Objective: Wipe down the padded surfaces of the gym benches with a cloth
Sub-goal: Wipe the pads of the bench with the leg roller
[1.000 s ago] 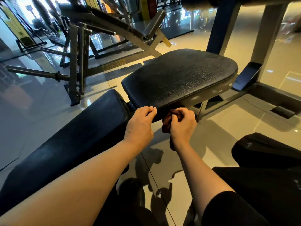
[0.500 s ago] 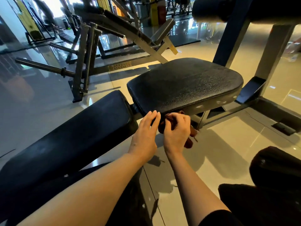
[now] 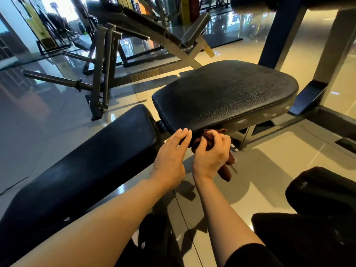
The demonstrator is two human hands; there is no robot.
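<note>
Single head view, worn on my head, wide-angle, facing forward and down, close over my forearms. Seat pad point(image 3: 225, 95) fills mid-frame, gym floor point(image 3: 269, 170) below, other machines far behind.

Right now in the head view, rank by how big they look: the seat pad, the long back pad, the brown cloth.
1. Long back pad, though nearness to the camera inflates it, so its lead over the seat is unsure.
2. Seat pad.
3. Brown cloth, mostly hidden by the right hand gripping it.
</note>
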